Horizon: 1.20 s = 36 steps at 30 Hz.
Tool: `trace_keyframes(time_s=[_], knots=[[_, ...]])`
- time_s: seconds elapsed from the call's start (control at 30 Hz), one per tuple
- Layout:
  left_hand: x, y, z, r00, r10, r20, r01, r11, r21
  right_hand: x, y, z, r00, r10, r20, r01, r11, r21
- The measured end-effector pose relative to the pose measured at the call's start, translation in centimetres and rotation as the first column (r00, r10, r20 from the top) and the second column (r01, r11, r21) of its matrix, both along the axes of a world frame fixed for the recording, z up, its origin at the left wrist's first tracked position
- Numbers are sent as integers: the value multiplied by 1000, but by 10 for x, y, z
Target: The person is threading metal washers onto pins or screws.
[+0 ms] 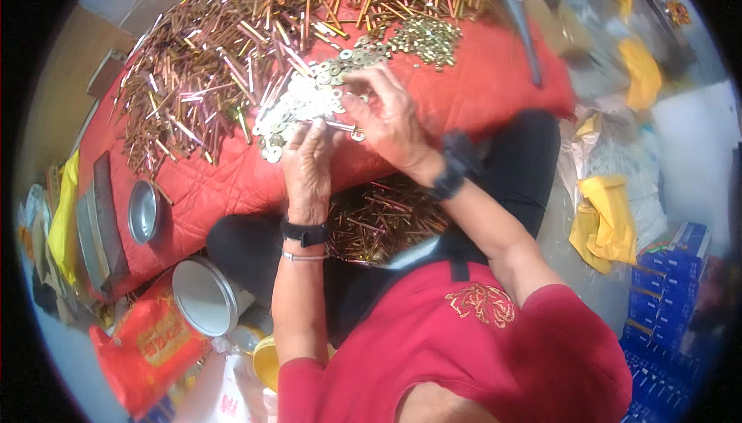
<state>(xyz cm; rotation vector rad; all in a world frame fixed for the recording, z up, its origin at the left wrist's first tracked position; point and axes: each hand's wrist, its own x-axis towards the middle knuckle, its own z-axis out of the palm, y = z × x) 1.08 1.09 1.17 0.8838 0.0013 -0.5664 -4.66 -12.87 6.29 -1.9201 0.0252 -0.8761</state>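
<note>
My left hand is closed round a slim metal bolt, which points right toward my other hand. A washer sits at the bolt's right end. Just beyond it, my right hand has its thumb and forefinger bent and apart, close to the washer heap; I make out nothing between them. Silvery washers lie in a loose pile under my fingers, part of them washed out by glare. Small brassy nuts form a heap behind my right hand. Many brassy metal rods cover the far and left side.
Everything lies on a red quilted cover. A metal bowl rests at its left edge, near a white bucket. More rods are piled between my legs. Blue boxes and a yellow bag are at the right.
</note>
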Motion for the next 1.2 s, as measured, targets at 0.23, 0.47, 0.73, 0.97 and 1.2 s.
trace_keyframes(time_s=[0.23,0.47,0.73,0.97,1.2], knots=[[-7,0,-3,989,-58,-136,39,990,-137,25,-12,-11,999,48,24,-51,987,150],[6,11,1,966,-106,-238,35,958,-286,-20,-142,-42,873,-399,-279,173,790,-588],[-6,5,10,991,-127,-52,132,985,114,-13,-134,-31,941,-221,-257,49,838,-543],[-15,2,15,988,-156,23,150,974,171,-6,-41,-12,915,317,-248,-274,942,192],[-18,1,21,986,-160,43,152,978,142,-2,-25,-16,897,411,-161,-302,838,455]])
